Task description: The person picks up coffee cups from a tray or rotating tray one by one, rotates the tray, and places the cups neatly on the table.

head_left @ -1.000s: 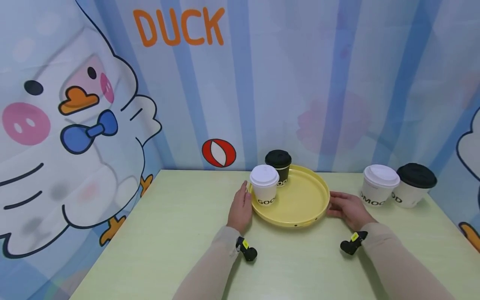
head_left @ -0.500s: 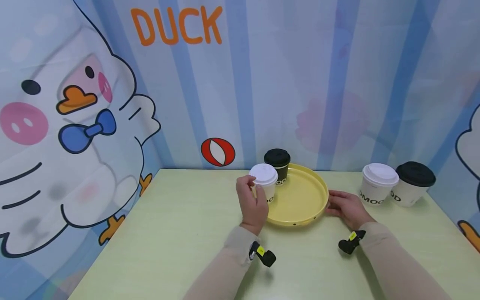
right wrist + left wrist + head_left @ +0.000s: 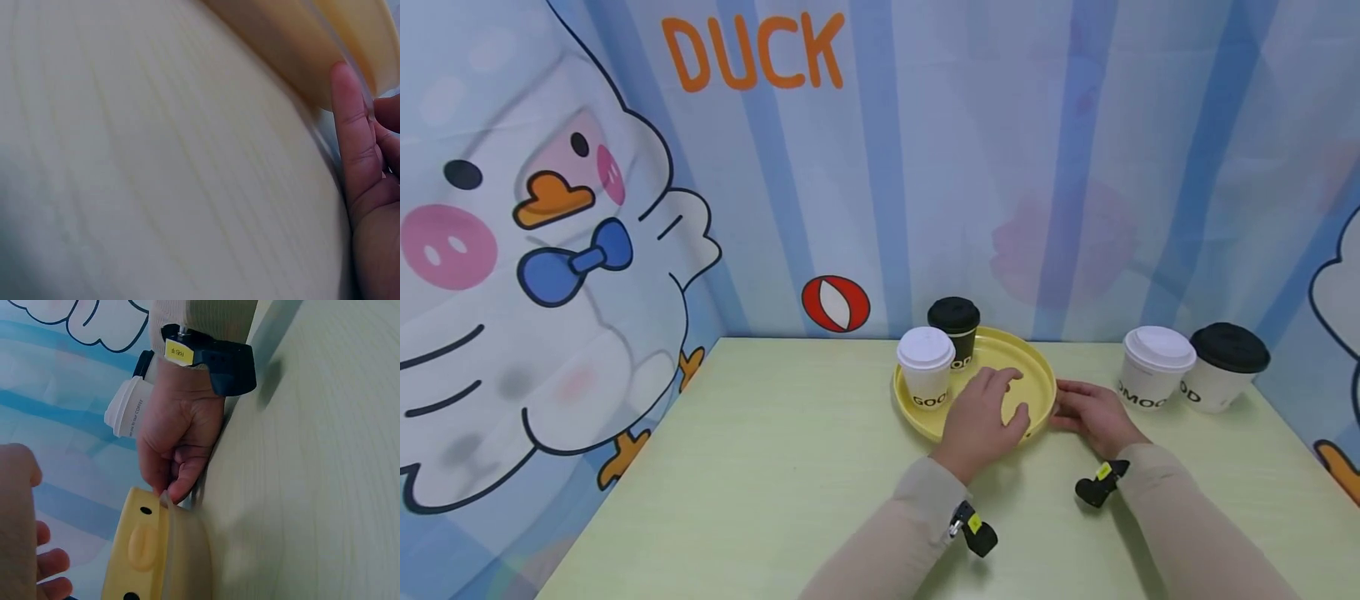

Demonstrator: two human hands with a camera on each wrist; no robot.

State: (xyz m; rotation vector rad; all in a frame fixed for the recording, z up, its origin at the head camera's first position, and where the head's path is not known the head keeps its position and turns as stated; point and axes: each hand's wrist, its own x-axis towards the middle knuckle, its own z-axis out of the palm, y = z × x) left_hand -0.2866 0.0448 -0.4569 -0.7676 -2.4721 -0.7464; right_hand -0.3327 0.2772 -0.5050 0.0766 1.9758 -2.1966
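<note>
In the head view my left hand (image 3: 981, 423) is over the front of a round yellow tray (image 3: 1028, 367), its fingers loosely bent with nothing between them. Part of it also shows at the left edge of the left wrist view. My right hand (image 3: 1099, 418) pinches the tray's right rim between thumb and fingers, as the right wrist view shows close up. On the tray's left side stand a white paper coffee cup (image 3: 927, 379) with a white lid and, behind it, a black coffee cup (image 3: 958, 332) with a black lid.
Two wider cups stand at the table's right: a white cup (image 3: 1153, 371) with a white lid and a white cup (image 3: 1217, 387) with a black lid. A duck-print curtain (image 3: 775, 167) hangs behind the pale table (image 3: 775, 467).
My left hand has left the tray's left rim, passed in front of the white-lidded cup and moved right over the tray. My right hand stays at the right rim; the cups stand as before.
</note>
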